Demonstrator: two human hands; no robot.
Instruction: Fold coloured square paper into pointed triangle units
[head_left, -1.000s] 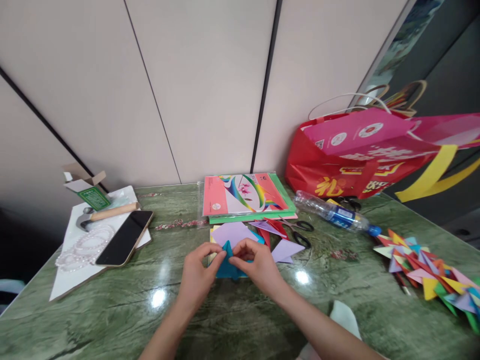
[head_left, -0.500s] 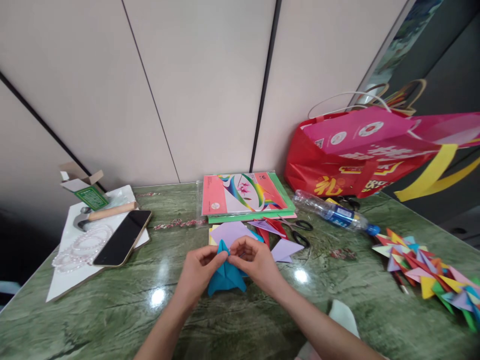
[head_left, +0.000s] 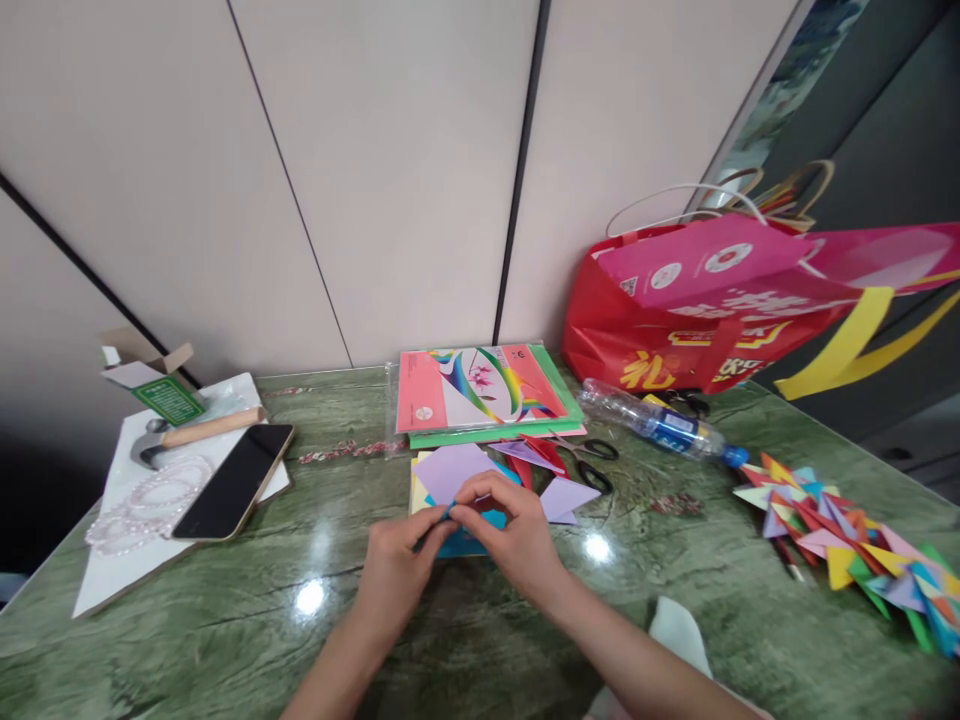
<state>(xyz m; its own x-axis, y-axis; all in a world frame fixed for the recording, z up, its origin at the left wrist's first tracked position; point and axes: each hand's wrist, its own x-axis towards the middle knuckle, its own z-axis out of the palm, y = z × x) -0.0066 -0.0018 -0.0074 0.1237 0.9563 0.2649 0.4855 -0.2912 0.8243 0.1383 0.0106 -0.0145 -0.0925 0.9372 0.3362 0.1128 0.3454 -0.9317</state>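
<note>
At the middle of the table, in the head view, both hands are pinched together, fingertip to fingertip. Between the tips of my left hand (head_left: 399,562) and my right hand (head_left: 517,530) shows a small bit of blue folded paper (head_left: 450,510). Fingers cover most of it, so its shape cannot be made out. Flat blue paper (head_left: 459,543) shows below and between the hands. Just beyond them lie a lilac paper sheet (head_left: 450,470), a folded lilac piece (head_left: 566,497) and red folded paper (head_left: 541,452). Black-handled scissors (head_left: 596,475) rest to the right of these.
Behind are packs of coloured paper (head_left: 480,390). At left, a phone (head_left: 234,482), hammer (head_left: 210,428), bead strands (head_left: 154,500) and small box (head_left: 169,398) lie on a white board. At right are a bottle (head_left: 660,422), red bag (head_left: 675,310) and colourful paper-fold chain (head_left: 855,540).
The blue folded paper stood spread open below my fingers; now only a small bit shows between the fingertips. My right hand's fingers have curled further over it. The view has shifted slightly.
</note>
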